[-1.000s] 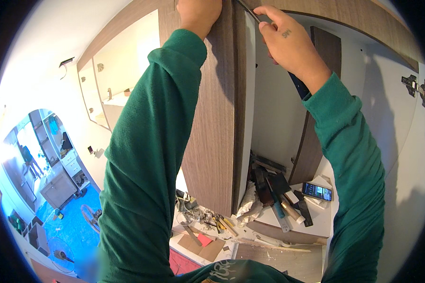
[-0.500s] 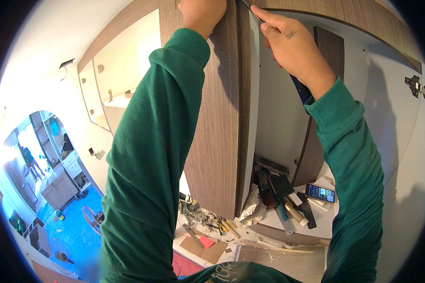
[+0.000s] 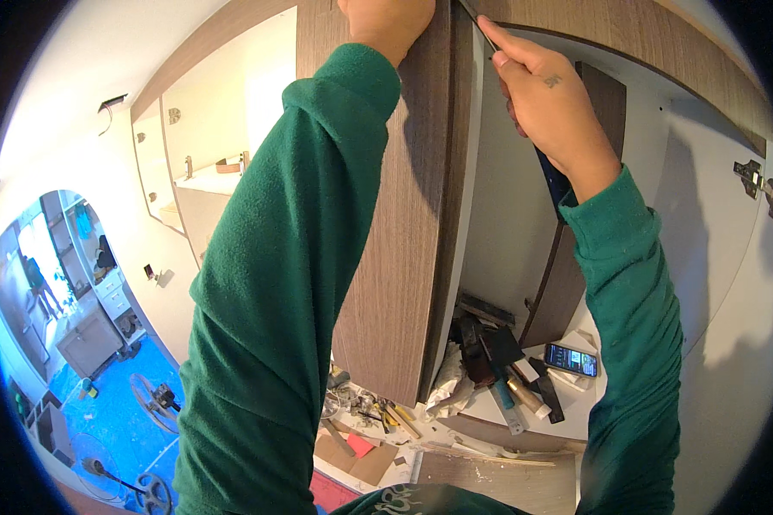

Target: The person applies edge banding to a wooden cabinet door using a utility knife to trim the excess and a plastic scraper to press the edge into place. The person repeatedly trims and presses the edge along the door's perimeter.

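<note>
Your left hand (image 3: pixel 386 26) and right hand (image 3: pixel 545 99) are bare; long green knit sleeves, ribbed cuffs; small dark mark on right hand, 1 o'clock.

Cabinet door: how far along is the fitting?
Done: the door hangs upright against the cabinet. In hand: the left hand steadies its top while the right hand works a screwdriver at the top edge. Left: a hinge on the right panel sits bare.
</note>
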Demonstrator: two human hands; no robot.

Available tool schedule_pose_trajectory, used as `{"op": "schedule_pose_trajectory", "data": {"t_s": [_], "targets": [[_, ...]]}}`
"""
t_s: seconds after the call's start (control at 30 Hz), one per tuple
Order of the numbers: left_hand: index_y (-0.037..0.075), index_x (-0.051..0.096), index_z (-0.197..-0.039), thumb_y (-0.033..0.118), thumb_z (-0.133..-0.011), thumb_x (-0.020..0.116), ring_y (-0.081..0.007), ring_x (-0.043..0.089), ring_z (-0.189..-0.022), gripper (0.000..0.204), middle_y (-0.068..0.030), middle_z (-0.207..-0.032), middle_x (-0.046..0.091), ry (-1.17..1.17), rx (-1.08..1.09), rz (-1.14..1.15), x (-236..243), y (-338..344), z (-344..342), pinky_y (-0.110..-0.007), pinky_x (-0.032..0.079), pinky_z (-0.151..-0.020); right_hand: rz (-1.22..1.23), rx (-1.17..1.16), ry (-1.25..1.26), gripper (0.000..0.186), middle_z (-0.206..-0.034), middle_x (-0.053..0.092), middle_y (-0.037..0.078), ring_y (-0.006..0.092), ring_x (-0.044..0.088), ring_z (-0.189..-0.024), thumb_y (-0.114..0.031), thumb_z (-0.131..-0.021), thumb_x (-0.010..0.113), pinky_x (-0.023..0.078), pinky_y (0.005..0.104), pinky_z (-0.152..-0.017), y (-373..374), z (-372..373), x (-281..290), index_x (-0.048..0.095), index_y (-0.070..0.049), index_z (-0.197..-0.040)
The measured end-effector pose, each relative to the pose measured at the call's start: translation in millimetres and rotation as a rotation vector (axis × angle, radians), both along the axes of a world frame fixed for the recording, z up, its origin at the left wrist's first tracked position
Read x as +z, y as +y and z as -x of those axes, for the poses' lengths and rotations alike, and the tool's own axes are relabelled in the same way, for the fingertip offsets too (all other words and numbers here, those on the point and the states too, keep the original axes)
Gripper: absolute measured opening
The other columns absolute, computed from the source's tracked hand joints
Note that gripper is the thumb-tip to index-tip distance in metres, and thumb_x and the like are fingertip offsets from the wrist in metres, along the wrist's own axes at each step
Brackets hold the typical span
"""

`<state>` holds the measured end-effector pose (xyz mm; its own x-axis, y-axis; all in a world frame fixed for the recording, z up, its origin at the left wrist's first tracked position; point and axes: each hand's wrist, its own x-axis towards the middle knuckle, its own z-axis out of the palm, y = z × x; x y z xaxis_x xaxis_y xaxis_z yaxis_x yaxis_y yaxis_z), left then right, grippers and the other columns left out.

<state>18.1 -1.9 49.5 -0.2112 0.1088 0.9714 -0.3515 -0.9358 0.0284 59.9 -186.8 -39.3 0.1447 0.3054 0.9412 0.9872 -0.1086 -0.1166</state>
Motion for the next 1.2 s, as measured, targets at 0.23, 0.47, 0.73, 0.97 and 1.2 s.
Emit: {"op": "schedule_pose_trajectory", "data": {"t_s": [0.23,0.47,0.73,0.97,1.2], "targets": [[0.014,0.077,-0.113,0.033,-0.101,0.053,-0.0409,0.061,-0.109,0.033,-0.0189,-0.113,0.070,-0.127,0.096,-0.006,0,1,-14,-0.050,0.045,-0.099,0.001,-0.022,-0.018,0.045,-0.078,0.046,-0.003,0.0071,0.042,-0.059,-0.015,-0.107,0.047,0.040,0.0246,-0.053,-5,-3,-3,0.052,-0.018,-0.152],[0.008,0.077,-0.108,0.036,-0.102,0.050,-0.0416,0.054,-0.117,0.039,-0.0180,-0.122,0.065,-0.043,0.075,-0.055,-1,3,-12,-0.051,0.040,-0.102,-0.006,-0.088,0.034,0.043,-0.105,0.073,0.012,0.0182,0.063,-0.079,-0.012,-0.104,0.048,0.052,0.0309,-0.082,-10,12,-16,0.057,-0.011,-0.146],[0.005,0.078,-0.103,0.043,-0.105,0.045,-0.0400,0.048,-0.123,0.051,-0.0188,-0.129,0.061,-0.008,-0.006,-0.059,-11,-4,4,-0.054,0.028,-0.111,-0.024,-0.046,0.108,0.043,-0.085,0.063,0.006,0.0133,0.054,-0.070,-0.014,-0.105,0.049,0.050,0.0285,-0.076,-16,18,-41,0.056,-0.015,-0.148],[0.005,0.078,-0.110,0.049,-0.106,0.041,-0.0392,0.044,-0.132,0.058,-0.0181,-0.138,0.057,-0.052,-0.083,-0.085,-13,-1,-3,-0.053,0.025,-0.114,-0.030,-0.055,0.106,0.043,-0.072,0.047,0.003,0.0128,0.043,-0.062,-0.017,-0.106,0.049,0.045,0.0307,-0.065,-21,9,-21,0.057,-0.016,-0.148],[0.007,0.073,-0.123,0.052,-0.107,0.035,-0.0384,0.043,-0.134,0.061,-0.0188,-0.142,0.055,-0.009,-0.044,-0.055,-10,1,-5,-0.052,0.024,-0.116,-0.018,-0.052,0.037,0.041,-0.082,0.063,0.009,0.0163,0.053,-0.067,-0.018,-0.106,0.050,0.049,0.0318,-0.070,-9,6,-3,0.058,-0.012,-0.145]]}}
